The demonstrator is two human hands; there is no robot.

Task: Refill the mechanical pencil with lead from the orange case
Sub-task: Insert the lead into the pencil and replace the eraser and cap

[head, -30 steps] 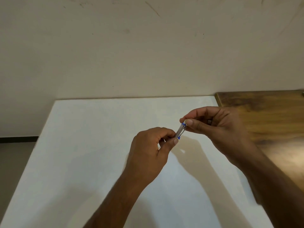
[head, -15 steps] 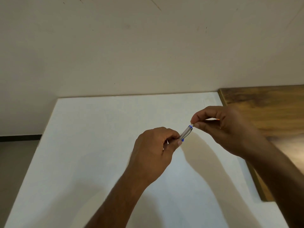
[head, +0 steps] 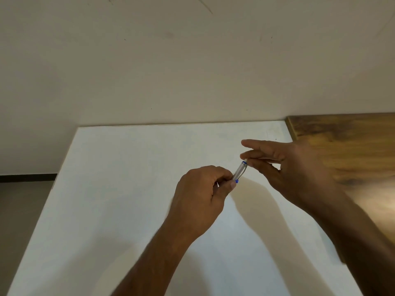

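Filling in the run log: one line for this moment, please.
left hand: grip shut on mechanical pencil | right hand: fingers open at pencil's top end | orange case: not in view | surface: white table

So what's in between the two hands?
The head view shows the mechanical pencil bridging them: the left hand grips its lower end, the right hand meets its top end. Below lies the white table.

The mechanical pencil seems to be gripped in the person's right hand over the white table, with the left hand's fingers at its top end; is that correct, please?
Not quite: the head view shows the left hand gripping the mechanical pencil over the white table, with the right hand at its top end.
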